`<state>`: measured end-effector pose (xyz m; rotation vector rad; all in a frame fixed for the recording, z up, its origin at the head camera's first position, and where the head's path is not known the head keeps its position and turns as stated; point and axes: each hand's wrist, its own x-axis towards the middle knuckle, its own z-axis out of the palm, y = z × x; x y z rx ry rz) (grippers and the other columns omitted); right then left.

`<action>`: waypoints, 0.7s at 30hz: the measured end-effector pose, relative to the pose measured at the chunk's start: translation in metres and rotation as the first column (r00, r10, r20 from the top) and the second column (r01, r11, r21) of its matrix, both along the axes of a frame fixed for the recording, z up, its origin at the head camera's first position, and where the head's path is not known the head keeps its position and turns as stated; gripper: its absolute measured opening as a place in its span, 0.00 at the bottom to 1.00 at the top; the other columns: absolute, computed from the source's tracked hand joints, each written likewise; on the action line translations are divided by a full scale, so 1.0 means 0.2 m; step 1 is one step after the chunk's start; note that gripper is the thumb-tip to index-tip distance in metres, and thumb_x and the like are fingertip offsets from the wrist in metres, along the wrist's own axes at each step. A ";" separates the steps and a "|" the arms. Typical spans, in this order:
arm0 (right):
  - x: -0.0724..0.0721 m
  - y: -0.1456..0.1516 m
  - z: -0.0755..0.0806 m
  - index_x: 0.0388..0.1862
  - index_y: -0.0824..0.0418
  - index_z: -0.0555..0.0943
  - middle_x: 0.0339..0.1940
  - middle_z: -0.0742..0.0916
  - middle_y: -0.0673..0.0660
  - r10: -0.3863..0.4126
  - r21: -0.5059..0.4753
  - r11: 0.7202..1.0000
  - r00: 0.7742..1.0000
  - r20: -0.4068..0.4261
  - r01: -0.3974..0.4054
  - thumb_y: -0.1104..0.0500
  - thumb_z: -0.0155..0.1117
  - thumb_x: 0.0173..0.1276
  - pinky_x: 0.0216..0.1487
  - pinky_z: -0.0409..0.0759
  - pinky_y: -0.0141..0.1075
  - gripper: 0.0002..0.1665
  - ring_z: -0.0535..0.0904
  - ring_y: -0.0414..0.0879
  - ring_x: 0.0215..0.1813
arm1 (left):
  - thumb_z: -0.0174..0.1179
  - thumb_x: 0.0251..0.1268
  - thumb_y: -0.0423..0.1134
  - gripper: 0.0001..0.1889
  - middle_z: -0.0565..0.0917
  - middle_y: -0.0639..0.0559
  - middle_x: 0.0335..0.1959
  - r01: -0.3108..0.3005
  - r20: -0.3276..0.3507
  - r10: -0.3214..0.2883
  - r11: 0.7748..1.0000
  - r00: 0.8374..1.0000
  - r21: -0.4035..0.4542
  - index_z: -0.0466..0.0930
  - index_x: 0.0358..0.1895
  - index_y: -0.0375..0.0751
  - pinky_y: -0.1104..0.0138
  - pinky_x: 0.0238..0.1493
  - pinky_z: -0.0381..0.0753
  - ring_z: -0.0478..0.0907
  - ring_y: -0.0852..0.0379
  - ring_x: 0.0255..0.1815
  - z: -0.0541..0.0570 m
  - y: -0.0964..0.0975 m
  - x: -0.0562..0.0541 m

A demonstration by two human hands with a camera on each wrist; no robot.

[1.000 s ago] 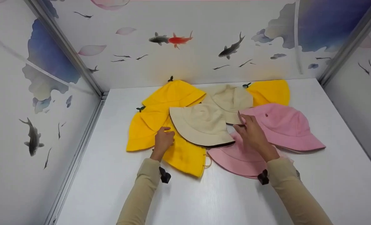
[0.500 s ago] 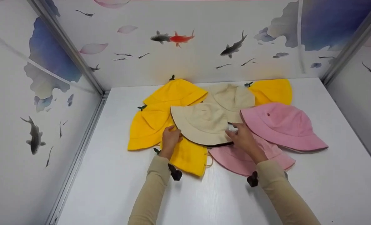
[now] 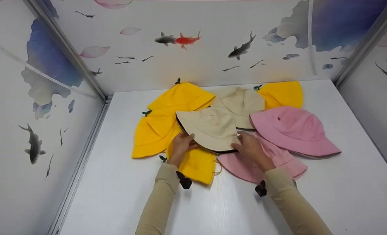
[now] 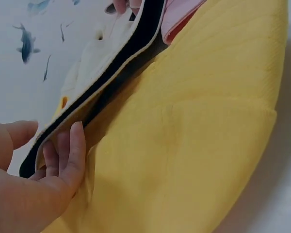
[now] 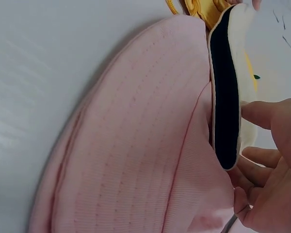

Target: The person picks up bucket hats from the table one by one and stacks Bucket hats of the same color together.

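Note:
A cream bucket hat (image 3: 209,125) with a dark underside lies over other hats mid-pile. At its brim's left side, my left hand (image 3: 181,146) holds the edge, fingers underneath and thumb above. The left wrist view shows those fingers (image 4: 73,153) against the brim's inner side. My right hand (image 3: 251,148) grips the brim's right end; in the right wrist view the dark brim lining (image 5: 225,92) stands edge-on beside its thumb. Below the left hand lies a yellow hat (image 3: 198,164) with a cord. A pink bucket hat (image 3: 242,168) lies below the right hand.
Two yellow hats (image 3: 154,133) with green sprouts overlap at the left. Behind the held hat is another cream hat (image 3: 245,101), with a yellow hat (image 3: 283,94) at back right. A second pink hat (image 3: 297,130) lies right. Printed panels (image 3: 213,65) enclose the white table (image 3: 219,209).
Both hands have come in toward the front cream hat: the left moved right to its brim, the right moved left from beside the pink hat. Both now hold the brim.

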<state>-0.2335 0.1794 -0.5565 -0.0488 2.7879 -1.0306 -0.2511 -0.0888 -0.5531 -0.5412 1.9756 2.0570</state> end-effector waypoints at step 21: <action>-0.01 -0.06 -0.02 0.73 0.72 0.64 0.59 0.77 0.71 -0.046 -0.304 0.953 0.994 -0.098 0.014 0.72 0.63 0.64 0.65 0.74 0.56 0.38 0.74 0.64 0.61 | 0.52 0.66 0.38 0.26 0.76 0.43 0.60 0.053 -0.076 -0.055 0.998 0.996 -0.023 0.65 0.68 0.40 0.61 0.58 0.75 0.75 0.51 0.53 0.03 0.06 0.04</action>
